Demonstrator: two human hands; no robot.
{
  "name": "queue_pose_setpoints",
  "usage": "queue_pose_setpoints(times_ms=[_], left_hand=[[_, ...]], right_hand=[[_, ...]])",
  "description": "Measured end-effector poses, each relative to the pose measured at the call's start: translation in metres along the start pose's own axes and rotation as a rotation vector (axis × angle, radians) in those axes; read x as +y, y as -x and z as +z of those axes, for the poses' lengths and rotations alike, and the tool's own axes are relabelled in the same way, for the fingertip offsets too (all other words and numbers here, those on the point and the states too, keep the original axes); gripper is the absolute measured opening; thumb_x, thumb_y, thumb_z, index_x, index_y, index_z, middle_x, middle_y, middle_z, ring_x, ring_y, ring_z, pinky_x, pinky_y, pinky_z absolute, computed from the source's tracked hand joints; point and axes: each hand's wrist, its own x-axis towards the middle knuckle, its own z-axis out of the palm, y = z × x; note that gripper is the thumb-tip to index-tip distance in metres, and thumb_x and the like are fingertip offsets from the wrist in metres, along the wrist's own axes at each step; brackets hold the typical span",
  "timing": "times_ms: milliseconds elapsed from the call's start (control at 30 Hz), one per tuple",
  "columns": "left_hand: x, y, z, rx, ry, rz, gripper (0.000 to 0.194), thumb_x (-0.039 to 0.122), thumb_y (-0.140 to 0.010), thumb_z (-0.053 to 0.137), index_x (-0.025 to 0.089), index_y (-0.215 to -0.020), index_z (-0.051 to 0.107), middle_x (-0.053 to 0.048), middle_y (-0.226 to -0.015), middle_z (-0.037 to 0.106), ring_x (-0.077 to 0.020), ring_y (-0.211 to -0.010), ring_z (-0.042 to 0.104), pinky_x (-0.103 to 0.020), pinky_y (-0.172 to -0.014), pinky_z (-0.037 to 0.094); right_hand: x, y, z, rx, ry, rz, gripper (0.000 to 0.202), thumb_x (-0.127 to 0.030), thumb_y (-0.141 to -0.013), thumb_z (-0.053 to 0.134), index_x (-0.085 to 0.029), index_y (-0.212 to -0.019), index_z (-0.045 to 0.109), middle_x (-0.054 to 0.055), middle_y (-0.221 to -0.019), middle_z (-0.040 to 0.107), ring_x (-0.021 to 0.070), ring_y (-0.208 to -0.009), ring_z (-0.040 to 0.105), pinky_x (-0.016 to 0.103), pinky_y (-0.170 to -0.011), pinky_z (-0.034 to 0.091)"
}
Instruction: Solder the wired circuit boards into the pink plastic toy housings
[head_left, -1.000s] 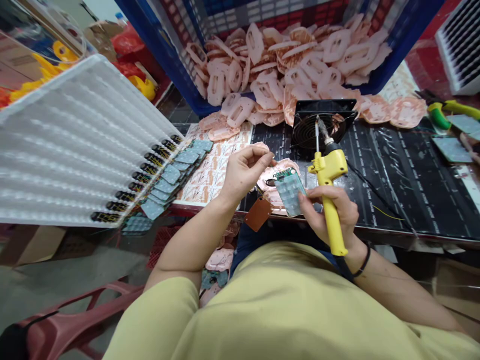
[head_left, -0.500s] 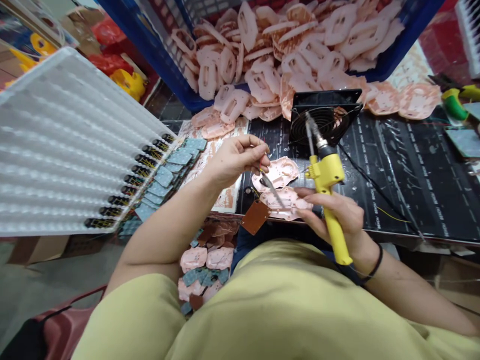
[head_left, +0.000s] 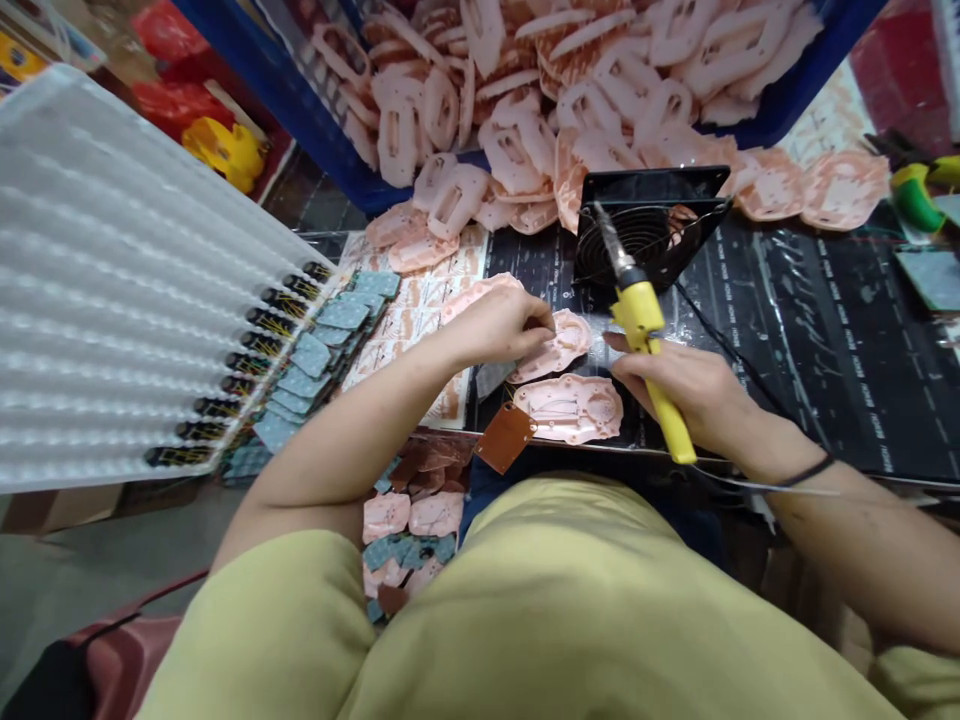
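Note:
My right hand [head_left: 686, 385] holds a yellow soldering gun [head_left: 652, 350], its metal tip pointing up toward a black fan [head_left: 649, 230]. My left hand [head_left: 517, 325] has its fingers bent together over the left end of a pink plastic shell [head_left: 566, 345]; what they hold, if anything, is hidden. Nearer my body, a second pink shell [head_left: 570, 410] with thin wires inside lies at the table's edge. A brown circuit board [head_left: 506, 438] touches its left end and juts over the edge.
A blue crate [head_left: 795, 115] heaped with pink shells stands at the back. On the left, a white foam tray [head_left: 135, 290] holds black parts beside grey-green boards [head_left: 311, 355]. Pliers with green handles [head_left: 916, 200] lie far right.
My left hand has moved over the upper shell, uncovering another shell behind it. My right hand and the soldering gun have come off the lower shell, to the right. The view has shifted slightly.

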Motion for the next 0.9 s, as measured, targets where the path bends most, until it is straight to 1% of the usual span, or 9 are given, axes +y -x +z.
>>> queue_pose_setpoints(times_ms=[100, 200, 367, 500, 567, 667, 733, 833, 900], left_hand=[[0.001, 0.004, 0.003, 0.016, -0.018, -0.006, 0.012, 0.013, -0.073, 0.068, 0.018, -0.073, 0.078, 0.000, -0.062, 0.067, -0.0144, -0.057, 0.053, -0.027, -0.070, 0.042], [0.005, 0.007, 0.004, 0.007, -0.105, 0.003, 0.014, 0.015, -0.077, 0.066, 0.018, -0.079, 0.080, -0.003, -0.067, 0.070, -0.0156, -0.059, 0.055, -0.027, -0.068, 0.041], [0.009, 0.010, 0.006, 0.007, -0.295, 0.027, 0.018, 0.018, -0.084, 0.063, 0.017, -0.088, 0.081, -0.008, -0.083, 0.077, -0.0211, -0.074, 0.066, -0.030, -0.075, 0.047], [0.011, 0.008, 0.016, -0.006, -0.408, 0.016, 0.025, 0.012, -0.083, 0.059, 0.016, -0.092, 0.081, -0.011, -0.090, 0.078, -0.0265, -0.085, 0.071, -0.034, -0.079, 0.051], [0.011, 0.004, 0.022, 0.012, -0.414, 0.038, 0.028, 0.011, -0.081, 0.058, 0.017, -0.095, 0.081, -0.011, -0.090, 0.077, -0.0260, -0.084, 0.071, -0.034, -0.079, 0.052], [0.008, -0.001, 0.031, 0.040, -0.385, 0.092, 0.026, 0.011, -0.079, 0.060, 0.018, -0.093, 0.080, -0.009, -0.086, 0.077, -0.0232, -0.078, 0.070, -0.033, -0.077, 0.052], [0.008, -0.004, 0.034, 0.033, -0.388, 0.099, 0.021, 0.012, -0.079, 0.061, 0.018, -0.089, 0.079, -0.008, -0.083, 0.076, -0.0223, -0.077, 0.069, -0.032, -0.076, 0.051], [0.013, -0.005, 0.033, -0.028, -0.430, 0.054, 0.018, 0.016, -0.084, 0.061, 0.015, -0.089, 0.078, -0.010, -0.085, 0.076, -0.0242, -0.081, 0.070, -0.033, -0.076, 0.051], [0.018, -0.005, 0.030, -0.077, -0.451, 0.026, 0.018, 0.019, -0.088, 0.061, 0.014, -0.092, 0.078, -0.011, -0.090, 0.076, -0.0255, -0.086, 0.070, -0.034, -0.078, 0.051]], right_hand=[[0.017, -0.017, 0.014, -0.081, -0.019, -0.026, 0.025, -0.020, -0.097, 0.057, -0.028, -0.119, 0.065, 0.003, -0.106, 0.074, 0.0188, -0.098, 0.072, 0.038, -0.092, 0.060], [0.028, -0.032, 0.028, -0.146, -0.029, -0.060, 0.026, -0.023, -0.098, 0.054, -0.027, -0.123, 0.061, 0.003, -0.113, 0.073, 0.0198, -0.111, 0.068, 0.047, -0.106, 0.052], [0.032, -0.035, 0.033, -0.177, 0.009, -0.075, 0.025, -0.023, -0.101, 0.049, -0.023, -0.123, 0.060, 0.003, -0.097, 0.073, 0.0185, -0.089, 0.068, 0.039, -0.090, 0.052], [0.023, -0.020, 0.021, -0.191, 0.094, -0.035, 0.017, -0.024, -0.100, 0.052, -0.021, -0.113, 0.063, 0.005, -0.092, 0.073, 0.0184, -0.083, 0.068, 0.035, -0.080, 0.050], [0.016, -0.012, 0.014, -0.148, 0.087, -0.021, 0.015, -0.025, -0.100, 0.054, -0.023, -0.112, 0.063, 0.004, -0.092, 0.074, 0.0180, -0.083, 0.069, 0.035, -0.079, 0.052], [0.000, -0.002, -0.001, 0.041, 0.064, -0.038, 0.016, -0.024, -0.096, 0.064, -0.026, -0.112, 0.066, 0.000, -0.093, 0.076, 0.0153, -0.078, 0.071, 0.034, -0.084, 0.057], [-0.014, 0.004, -0.016, 0.163, 0.079, -0.050, 0.024, -0.021, -0.090, 0.073, -0.029, -0.113, 0.069, -0.004, -0.085, 0.076, 0.0123, -0.067, 0.069, 0.030, -0.080, 0.059], [-0.036, 0.018, -0.044, 0.178, 0.138, -0.079, 0.036, -0.027, -0.091, 0.073, -0.029, -0.127, 0.066, -0.006, -0.071, 0.072, 0.0107, -0.055, 0.065, 0.025, -0.069, 0.060], [-0.046, 0.033, -0.059, 0.147, 0.193, -0.007, 0.051, -0.038, -0.095, 0.068, -0.026, -0.143, 0.055, -0.003, -0.074, 0.073, 0.0140, -0.063, 0.069, 0.027, -0.071, 0.062]])
